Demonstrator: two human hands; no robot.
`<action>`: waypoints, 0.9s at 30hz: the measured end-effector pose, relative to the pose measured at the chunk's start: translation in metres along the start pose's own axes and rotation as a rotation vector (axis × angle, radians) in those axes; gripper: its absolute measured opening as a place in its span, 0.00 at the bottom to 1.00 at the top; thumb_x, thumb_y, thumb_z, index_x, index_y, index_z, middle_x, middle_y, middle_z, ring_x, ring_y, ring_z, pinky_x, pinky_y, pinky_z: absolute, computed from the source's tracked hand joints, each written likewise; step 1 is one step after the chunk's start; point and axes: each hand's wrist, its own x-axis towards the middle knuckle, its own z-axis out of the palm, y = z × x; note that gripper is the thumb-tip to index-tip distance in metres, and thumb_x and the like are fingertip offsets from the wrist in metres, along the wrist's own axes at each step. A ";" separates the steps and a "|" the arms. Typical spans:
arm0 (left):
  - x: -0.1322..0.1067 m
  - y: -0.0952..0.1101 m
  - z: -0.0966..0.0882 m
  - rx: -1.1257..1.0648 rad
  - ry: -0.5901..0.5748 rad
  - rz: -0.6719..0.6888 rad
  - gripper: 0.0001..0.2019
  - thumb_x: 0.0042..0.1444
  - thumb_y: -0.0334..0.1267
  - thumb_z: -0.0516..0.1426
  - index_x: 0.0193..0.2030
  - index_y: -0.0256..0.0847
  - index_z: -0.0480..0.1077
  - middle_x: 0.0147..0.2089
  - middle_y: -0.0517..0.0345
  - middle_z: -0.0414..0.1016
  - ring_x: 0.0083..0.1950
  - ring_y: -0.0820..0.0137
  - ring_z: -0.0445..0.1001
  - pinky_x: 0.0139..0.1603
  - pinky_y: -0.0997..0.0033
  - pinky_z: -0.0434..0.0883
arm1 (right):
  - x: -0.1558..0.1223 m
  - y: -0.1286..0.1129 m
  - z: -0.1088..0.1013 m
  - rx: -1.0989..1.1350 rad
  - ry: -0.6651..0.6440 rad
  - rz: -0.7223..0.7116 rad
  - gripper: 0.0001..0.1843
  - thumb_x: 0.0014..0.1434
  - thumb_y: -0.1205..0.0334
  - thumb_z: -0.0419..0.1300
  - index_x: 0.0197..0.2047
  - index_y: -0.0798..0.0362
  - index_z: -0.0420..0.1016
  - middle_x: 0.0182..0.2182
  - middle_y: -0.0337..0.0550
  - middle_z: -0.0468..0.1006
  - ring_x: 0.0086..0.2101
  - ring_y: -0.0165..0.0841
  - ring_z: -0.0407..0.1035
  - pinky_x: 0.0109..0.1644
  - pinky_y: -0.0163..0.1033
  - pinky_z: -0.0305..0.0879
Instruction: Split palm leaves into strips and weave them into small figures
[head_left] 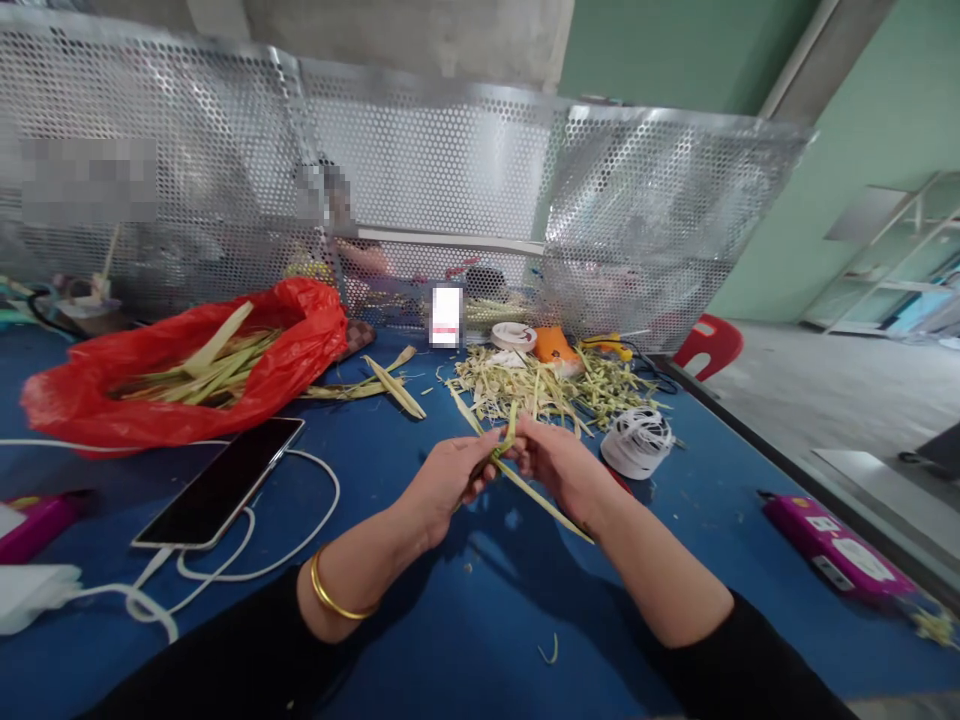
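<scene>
Pinching narrow, pale-green leaf strips (547, 503) in nearly closed fingers, left hand (450, 472) and right hand (559, 460) meet above blue tabletop (390, 445); best keep thumbs near bend, tension even (fibre could split).

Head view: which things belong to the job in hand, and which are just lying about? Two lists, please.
Likely the job:
Leaf strips between left hand and right hand
Leaves inside the red bag
Shredded pile
Perhaps the white string roll

Probably lying about:
Dark-screened phone
White cable
Purple packet at right
</scene>
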 end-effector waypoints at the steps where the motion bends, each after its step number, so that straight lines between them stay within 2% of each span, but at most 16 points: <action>1: 0.000 0.000 0.000 0.013 0.008 0.000 0.23 0.46 0.58 0.59 0.28 0.35 0.73 0.20 0.65 0.60 0.19 0.81 0.53 0.19 0.78 0.47 | -0.002 0.002 0.002 0.032 -0.079 0.022 0.17 0.44 0.49 0.68 0.26 0.55 0.74 0.20 0.35 0.69 0.21 0.25 0.59 0.26 0.33 0.53; 3: 0.000 -0.001 0.001 0.039 0.014 -0.001 0.21 0.45 0.55 0.61 0.27 0.36 0.72 0.19 0.65 0.60 0.19 0.80 0.53 0.19 0.78 0.48 | -0.005 0.005 0.006 0.030 -0.109 -0.038 0.14 0.43 0.53 0.69 0.23 0.55 0.74 0.19 0.34 0.69 0.21 0.24 0.58 0.26 0.33 0.52; 7: -0.001 -0.001 0.002 0.110 -0.021 0.015 0.17 0.46 0.51 0.61 0.27 0.36 0.74 0.18 0.65 0.61 0.18 0.80 0.54 0.19 0.76 0.50 | -0.007 0.007 0.010 -0.057 -0.001 -0.220 0.12 0.43 0.56 0.69 0.21 0.55 0.75 0.15 0.33 0.67 0.20 0.25 0.59 0.26 0.33 0.53; 16: -0.005 0.004 0.002 0.162 -0.120 -0.046 0.14 0.48 0.46 0.60 0.31 0.34 0.76 0.17 0.64 0.63 0.17 0.80 0.55 0.19 0.77 0.50 | -0.005 0.013 0.012 -0.053 0.039 -0.264 0.12 0.43 0.55 0.68 0.21 0.55 0.75 0.12 0.32 0.65 0.16 0.25 0.58 0.23 0.34 0.53; 19: -0.005 0.004 0.003 0.082 -0.129 -0.049 0.14 0.48 0.45 0.61 0.30 0.33 0.76 0.16 0.64 0.63 0.17 0.81 0.56 0.19 0.78 0.51 | -0.003 0.011 0.009 -0.074 0.022 -0.289 0.12 0.45 0.55 0.67 0.23 0.55 0.76 0.13 0.33 0.66 0.17 0.26 0.60 0.25 0.34 0.55; 22: -0.004 0.004 0.000 -0.076 -0.082 -0.006 0.14 0.48 0.45 0.62 0.31 0.34 0.76 0.19 0.63 0.66 0.19 0.80 0.60 0.21 0.79 0.57 | -0.001 0.006 0.004 -0.082 0.042 -0.342 0.12 0.48 0.54 0.66 0.29 0.55 0.78 0.19 0.36 0.72 0.21 0.26 0.63 0.29 0.35 0.59; 25: -0.001 0.009 -0.006 -0.236 0.004 0.037 0.15 0.51 0.46 0.61 0.35 0.34 0.76 0.25 0.57 0.73 0.26 0.76 0.69 0.30 0.77 0.66 | 0.000 0.003 0.002 -0.032 0.140 -0.355 0.16 0.47 0.52 0.66 0.37 0.53 0.76 0.27 0.37 0.76 0.22 0.27 0.65 0.29 0.35 0.60; 27: 0.001 0.013 -0.009 -0.332 0.043 0.078 0.13 0.52 0.43 0.61 0.38 0.34 0.76 0.30 0.53 0.77 0.33 0.72 0.74 0.38 0.74 0.70 | 0.000 0.004 0.004 -0.048 0.204 -0.347 0.15 0.46 0.51 0.66 0.32 0.53 0.74 0.24 0.36 0.74 0.22 0.27 0.65 0.28 0.34 0.59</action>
